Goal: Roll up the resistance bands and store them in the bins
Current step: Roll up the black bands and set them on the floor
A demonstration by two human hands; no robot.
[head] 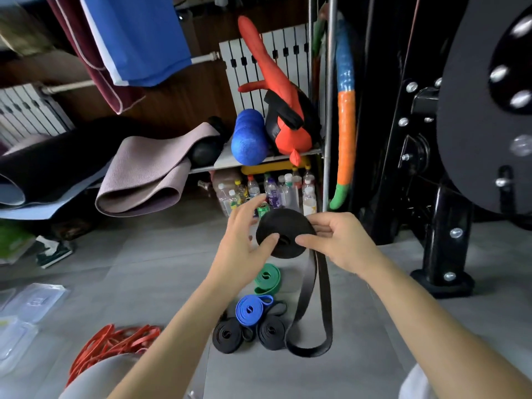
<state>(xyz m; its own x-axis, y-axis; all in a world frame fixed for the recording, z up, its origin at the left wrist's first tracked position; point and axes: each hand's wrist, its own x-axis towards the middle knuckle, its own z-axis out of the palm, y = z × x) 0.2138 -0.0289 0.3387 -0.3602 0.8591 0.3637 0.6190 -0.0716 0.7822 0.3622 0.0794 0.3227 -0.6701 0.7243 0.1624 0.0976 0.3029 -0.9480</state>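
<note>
On the grey floor point(158, 269) of a cluttered workout room; head view. Person low to the ground, both bare forearms reaching forward.

Right hand point(342, 240): grips the black band point(288, 226), which is mostly wound into a flat disc and held in the air in front of the person. Thumb on the near face beside the centre, fingers curled round the right edge.

Left hand point(244, 234): thumb tip pressed on the near face, left of centre. Fingers stretched out and loosely spread at the disc's left edge, slightly blurred. Cannot tell whether they touch the back of the disc.

Loose end point(309, 352) of the same band: hangs from the underside of the disc as a long loop, its bottom lying on the floor.

Floor below the hands, close together:
- green band point(267, 279), rolled
- blue band point(250, 309), rolled, just nearer the person
- two black rolls point(229, 335) point(270, 332), side by side, nearest of all; the loop's bottom lies just right of the right-hand one

Lower left: heap of red bands point(115, 344), unrolled and tangled. Further left, at the frame edge: clear plastic boxes point(31, 303), well apart from the rolled bands.

Background: bottles point(276, 191) standing under a low shelf. Folded mats point(144, 171) and a blue foam roller point(249, 139) on the shelf. Black machine frame point(440, 226) at right.
</note>
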